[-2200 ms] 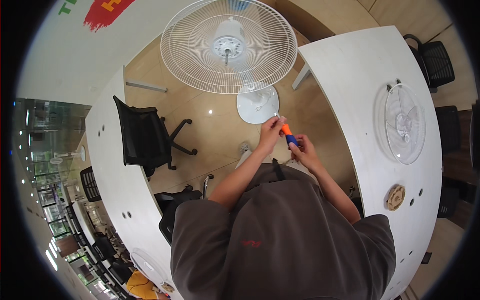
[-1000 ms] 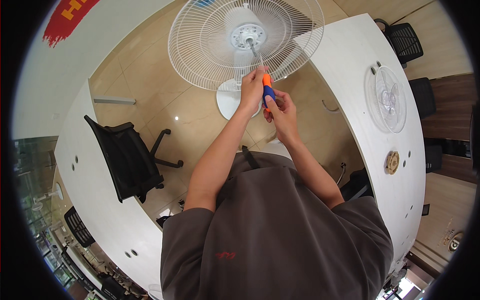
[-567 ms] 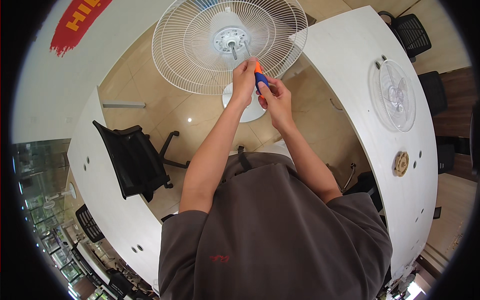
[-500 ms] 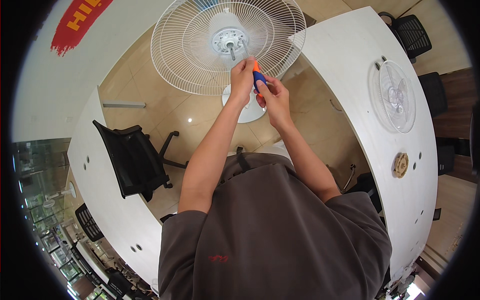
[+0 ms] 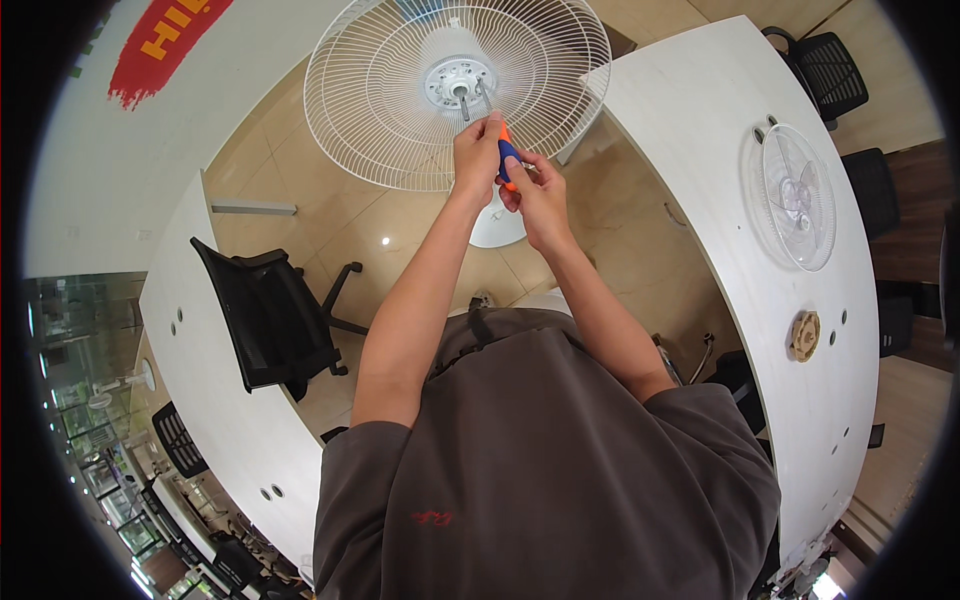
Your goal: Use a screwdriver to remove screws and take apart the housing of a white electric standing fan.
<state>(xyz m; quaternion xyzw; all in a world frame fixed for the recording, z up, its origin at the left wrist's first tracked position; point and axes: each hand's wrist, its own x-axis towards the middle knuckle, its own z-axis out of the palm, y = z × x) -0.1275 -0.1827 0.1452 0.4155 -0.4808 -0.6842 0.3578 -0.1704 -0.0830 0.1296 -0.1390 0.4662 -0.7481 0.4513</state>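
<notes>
Screwdriver (image 5: 509,157), orange and blue, is pointed at the motor hub (image 5: 445,85) of the white fan (image 5: 375,110), beside the central shaft (image 5: 465,111); whether its tip touches cannot be told. It is gripped by the right hand's (image 5: 538,193) closed fingers and pinched nearer the shank by the left hand (image 5: 477,158). Clear blades (image 5: 797,194) are laid on the counter (image 5: 695,135).

Fan (image 5: 452,48) stands ahead, screwdriver (image 5: 508,160) before it in left hand (image 5: 476,158) and right hand (image 5: 540,203). Chair (image 5: 262,318) at left, beside left desk (image 5: 215,400). On right desk (image 5: 700,130): fan cover (image 5: 808,238), with a round object (image 5: 804,337) this side of it
</notes>
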